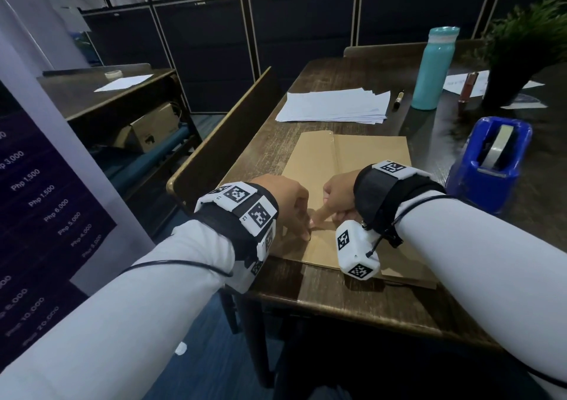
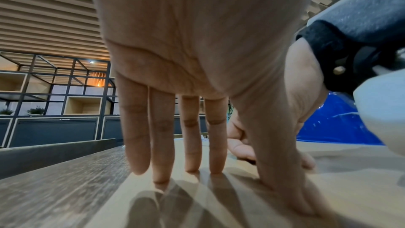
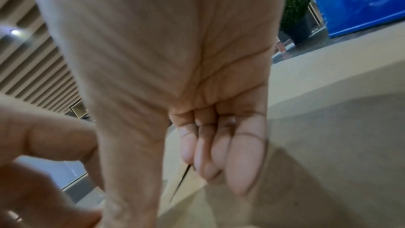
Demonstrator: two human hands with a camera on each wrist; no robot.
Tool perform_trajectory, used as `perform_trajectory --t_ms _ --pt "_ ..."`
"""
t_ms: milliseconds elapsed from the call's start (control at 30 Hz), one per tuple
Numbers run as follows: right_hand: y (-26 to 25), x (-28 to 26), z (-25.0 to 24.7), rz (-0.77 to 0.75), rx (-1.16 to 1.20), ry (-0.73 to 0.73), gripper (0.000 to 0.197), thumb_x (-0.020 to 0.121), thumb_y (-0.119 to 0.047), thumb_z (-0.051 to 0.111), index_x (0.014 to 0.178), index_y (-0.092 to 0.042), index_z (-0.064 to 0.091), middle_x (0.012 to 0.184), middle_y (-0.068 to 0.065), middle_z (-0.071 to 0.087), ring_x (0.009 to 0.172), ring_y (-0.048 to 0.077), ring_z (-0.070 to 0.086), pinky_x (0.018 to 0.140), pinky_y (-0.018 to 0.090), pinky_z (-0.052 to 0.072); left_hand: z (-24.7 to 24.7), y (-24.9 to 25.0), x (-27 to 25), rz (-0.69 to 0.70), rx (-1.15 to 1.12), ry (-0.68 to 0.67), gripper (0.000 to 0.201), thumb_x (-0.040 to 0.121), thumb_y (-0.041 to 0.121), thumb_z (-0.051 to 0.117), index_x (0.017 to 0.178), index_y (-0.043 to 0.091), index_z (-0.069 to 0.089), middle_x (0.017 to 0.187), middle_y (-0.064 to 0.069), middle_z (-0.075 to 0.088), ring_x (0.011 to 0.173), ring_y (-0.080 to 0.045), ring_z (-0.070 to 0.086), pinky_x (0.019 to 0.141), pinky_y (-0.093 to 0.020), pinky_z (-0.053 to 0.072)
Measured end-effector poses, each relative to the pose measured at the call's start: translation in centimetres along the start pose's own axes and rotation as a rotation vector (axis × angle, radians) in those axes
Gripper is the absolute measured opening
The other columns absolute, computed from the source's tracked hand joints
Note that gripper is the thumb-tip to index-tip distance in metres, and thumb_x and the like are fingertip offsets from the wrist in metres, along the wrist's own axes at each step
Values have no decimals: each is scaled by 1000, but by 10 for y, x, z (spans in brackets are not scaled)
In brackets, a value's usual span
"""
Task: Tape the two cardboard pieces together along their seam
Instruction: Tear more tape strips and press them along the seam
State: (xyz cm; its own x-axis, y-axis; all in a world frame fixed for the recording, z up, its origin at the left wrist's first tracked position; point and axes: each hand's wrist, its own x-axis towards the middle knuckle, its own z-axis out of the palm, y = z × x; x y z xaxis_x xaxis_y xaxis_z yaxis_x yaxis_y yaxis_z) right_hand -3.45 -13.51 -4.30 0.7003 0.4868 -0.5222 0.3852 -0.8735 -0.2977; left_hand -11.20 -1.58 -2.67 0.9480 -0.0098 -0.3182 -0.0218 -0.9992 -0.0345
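Two brown cardboard pieces, the left piece [image 1: 306, 166] and the right piece [image 1: 374, 154], lie flat side by side on the dark wooden table [image 1: 337, 301]. Their seam [image 1: 333, 160] runs away from me. My left hand [image 1: 302, 224] rests at the seam's near end, with straight fingers [image 2: 190, 145] and thumb [image 2: 285, 179] touching the cardboard. My right hand [image 1: 328, 212] is just right of it. Its thumb [image 3: 131, 162] presses down by the seam [image 3: 180, 181] and its other fingers [image 3: 219, 153] are curled into the palm. I cannot make out any tape under the thumbs.
A blue tape dispenser [image 1: 491, 166] stands right of the cardboard. Behind it are a stack of white paper [image 1: 334, 106], a marker [image 1: 399, 98], a teal bottle [image 1: 434, 68] and a potted plant [image 1: 521, 46]. A wooden chair back [image 1: 227, 132] borders the table's left side.
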Motion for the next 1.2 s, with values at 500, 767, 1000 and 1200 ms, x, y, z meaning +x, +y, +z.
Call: perform_trajectory --t_ms 500,767,1000,1200 --pt "9 -4 2 -33 156 102 24 87 -24 67 74 -8 55 74 5 61 65 17 57 68 26 49 1 -2 1 -11 -7 18 54 64 56 79 108 30 63 114 7 64 101 -19 58 82 -33 50" --pt "19 -39 -2 -102 416 150 15 96 -18 53 87 -7 58 89 11 59 64 17 51 62 30 46 -7 -15 4 36 -91 1 25 84 33 69 109 35 68 115 15 63 96 -8 57 83 -26 45" --pt "50 -77 -12 -157 -29 786 29 95 -31 49 120 -17 52 124 4 53 114 22 49 95 39 44 -11 4 22 -10 -174 261 19 94 29 55 109 30 67 109 11 65 91 -9 57 79 -25 45" --pt "88 -95 -20 -113 -83 1121 36 99 -31 38 120 -8 55 121 9 53 113 26 47 95 43 43 -27 56 30 132 -332 478 21 95 40 49 100 30 67 111 11 66 102 -12 61 87 -37 51"
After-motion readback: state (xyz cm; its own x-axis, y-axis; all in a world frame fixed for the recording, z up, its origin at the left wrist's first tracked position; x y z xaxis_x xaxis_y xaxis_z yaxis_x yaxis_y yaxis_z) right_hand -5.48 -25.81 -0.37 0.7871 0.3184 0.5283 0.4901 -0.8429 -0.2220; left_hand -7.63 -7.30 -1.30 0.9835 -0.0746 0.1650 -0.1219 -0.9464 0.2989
